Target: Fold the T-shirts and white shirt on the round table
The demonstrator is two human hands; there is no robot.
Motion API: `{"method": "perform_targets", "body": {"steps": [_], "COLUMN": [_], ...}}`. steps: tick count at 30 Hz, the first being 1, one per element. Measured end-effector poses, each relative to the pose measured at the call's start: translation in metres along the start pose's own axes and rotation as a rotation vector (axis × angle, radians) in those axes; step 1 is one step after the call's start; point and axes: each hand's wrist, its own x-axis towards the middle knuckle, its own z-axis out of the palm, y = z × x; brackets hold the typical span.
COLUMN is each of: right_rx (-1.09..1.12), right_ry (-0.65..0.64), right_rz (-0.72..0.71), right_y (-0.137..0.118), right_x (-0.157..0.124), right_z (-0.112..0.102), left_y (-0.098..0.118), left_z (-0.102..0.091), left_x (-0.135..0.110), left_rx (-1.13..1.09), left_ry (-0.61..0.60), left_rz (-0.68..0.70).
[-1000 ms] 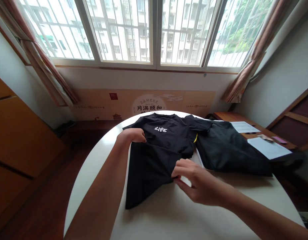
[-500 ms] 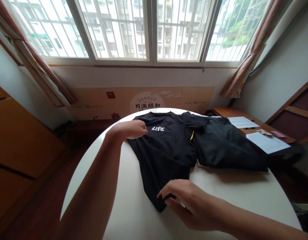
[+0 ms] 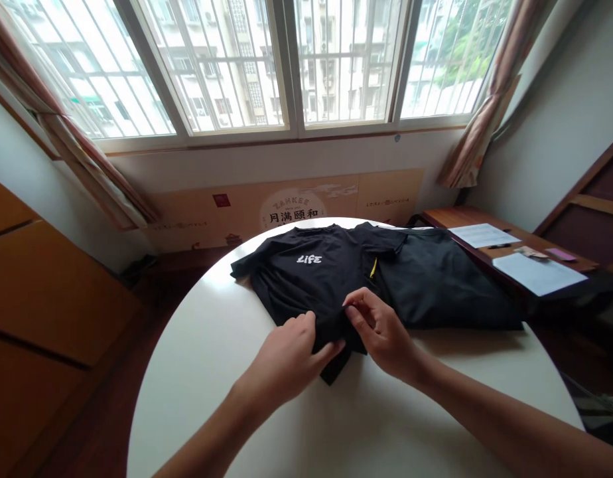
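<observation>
A black T-shirt (image 3: 316,279) with white lettering lies on the round white table (image 3: 187,372), collar toward the window. At its near part my left hand (image 3: 294,352) grips bunched fabric, thumb stretched along the cloth. Just to the right my right hand (image 3: 379,325) pinches the same fabric between thumb and fingertips. A dark corner of the shirt hangs out below the hands onto the tabletop. Beside the shirt on the right lies a dark folded garment (image 3: 446,282), partly under the shirt's sleeve. Between the two shows a small yellow strip (image 3: 373,267).
To the right stands a wooden desk (image 3: 530,222) with white papers (image 3: 538,273), a pen and small cards. A barred window (image 3: 346,73) with tied curtains is ahead. Wooden cabinets (image 3: 52,285) stand at the left.
My left hand has come down from the shirt's left shoulder to its near part. My right hand has moved up and away, lifting and bunching the fabric. The left sleeve now shows.
</observation>
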Motion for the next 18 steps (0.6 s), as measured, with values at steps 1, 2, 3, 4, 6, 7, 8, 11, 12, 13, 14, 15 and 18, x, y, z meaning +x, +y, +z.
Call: {"method": "perform_targets", "body": {"steps": [1, 2, 3, 4, 6, 7, 8, 11, 12, 13, 14, 15, 18], "right_rx": [-0.04, -0.096, -0.171, -0.262, -0.465, -0.559, -0.638, -0.752, -0.756, -0.747, -0.73, -0.707, -0.574], "right_ry": [-0.075, -0.157, -0.233, -0.298, -0.37, -0.383, -0.387, -0.321, -0.277, -0.225, -0.17, -0.119, -0.001], "right_rz": [-0.026, -0.057, -0.089, -0.117, -0.149, -0.154, -0.153, -0.147, -0.152, -0.159, -0.169, -0.184, -0.214], "right_y": [-0.002, -0.003, -0.005, -0.005, -0.006, -0.006, -0.007, -0.012, -0.014, -0.016, -0.018, -0.02, -0.024], "right_x": [-0.001, -0.001, -0.001, -0.001, 0.001, 0.003, 0.004, 0.009, 0.01, 0.01, 0.01, 0.01, 0.008], "right_z": [-0.002, -0.005, -0.008, -0.011, -0.017, -0.02, -0.023, -0.031, -0.033, -0.035, -0.036, -0.037, -0.036], "left_y": [0.0, 0.0, 0.0, 0.0, -0.001, -0.002, -0.005, -0.014, -0.017, -0.019, -0.022, -0.023, -0.026], "left_z": [0.005, 0.009, 0.011, 0.012, 0.01, 0.009, 0.007, 0.002, 0.001, 0.001, 0.0, 0.0, -0.004], "left_x": [0.001, 0.001, 0.001, 0.0, -0.003, -0.006, -0.009, -0.02, -0.025, -0.03, -0.035, -0.041, -0.058], "left_rx": [-0.068, -0.141, -0.21, -0.265, -0.313, -0.312, -0.305, -0.321, -0.347, -0.379, -0.407, -0.431, -0.425], "left_ry": [0.003, -0.007, -0.017, -0.014, 0.067, 0.136, 0.205, 0.355, 0.383, 0.404, 0.42, 0.432, 0.485], "left_rz": [-0.001, 0.014, 0.032, 0.044, 0.03, 0.009, -0.017, -0.099, -0.12, -0.137, -0.156, -0.179, -0.236]}}
